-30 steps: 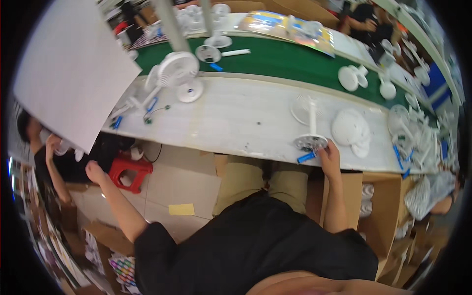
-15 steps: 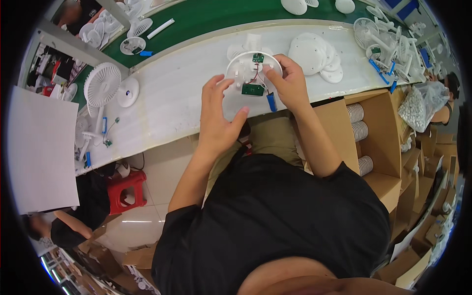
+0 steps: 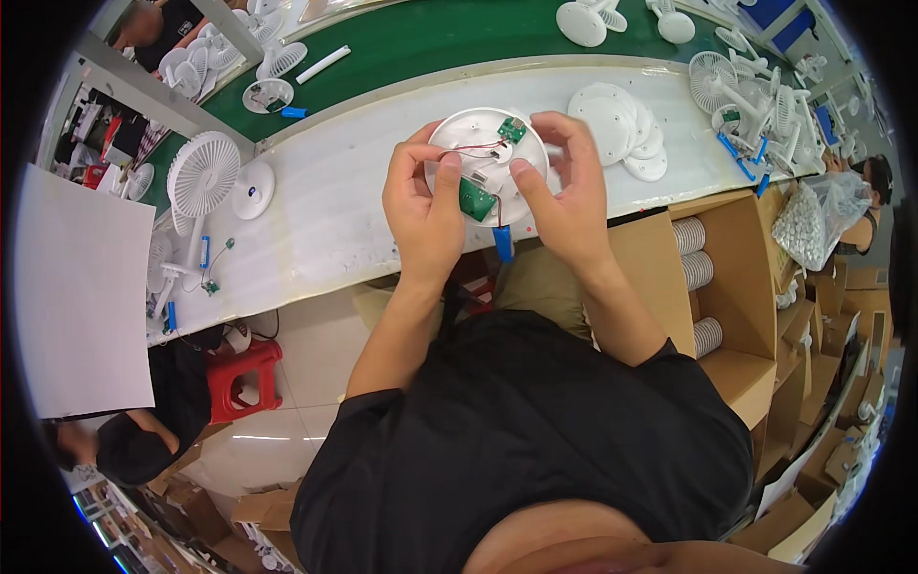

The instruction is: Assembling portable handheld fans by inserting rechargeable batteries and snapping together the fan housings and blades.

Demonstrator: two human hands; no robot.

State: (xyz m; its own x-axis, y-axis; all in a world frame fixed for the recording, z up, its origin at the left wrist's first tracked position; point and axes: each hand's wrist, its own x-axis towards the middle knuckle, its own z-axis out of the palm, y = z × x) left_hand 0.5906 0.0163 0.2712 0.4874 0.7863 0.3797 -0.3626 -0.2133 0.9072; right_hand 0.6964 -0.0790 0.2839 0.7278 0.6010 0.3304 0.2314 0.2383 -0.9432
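Note:
A round white fan base (image 3: 466,129), its open underside facing me, is held over the table's near edge. My left hand (image 3: 425,206) grips its left rim, the thumb laid over the inside by the larger green circuit board (image 3: 475,199). On the opposite side my right hand (image 3: 571,199) holds the rim, thumb pressing inside near the middle. A smaller green board (image 3: 512,130) sits at the upper right of the base. Thin red wires (image 3: 470,147) cross the inside. Below the base hangs a blue battery (image 3: 503,244) on its leads. The rest of the fan is hidden.
White round discs (image 3: 604,120) lie stacked at the right. Beside me stands an open carton (image 3: 732,287) with ribbed white parts. Assembled fans (image 3: 204,170) stand left; more fans (image 3: 755,86) crowd the right end. A green conveyor (image 3: 411,57) runs behind. Other people work nearby.
My left hand has closed on the base's left rim. The base has come nearer and tilted up, so its inside faces me, with the battery swinging left and down.

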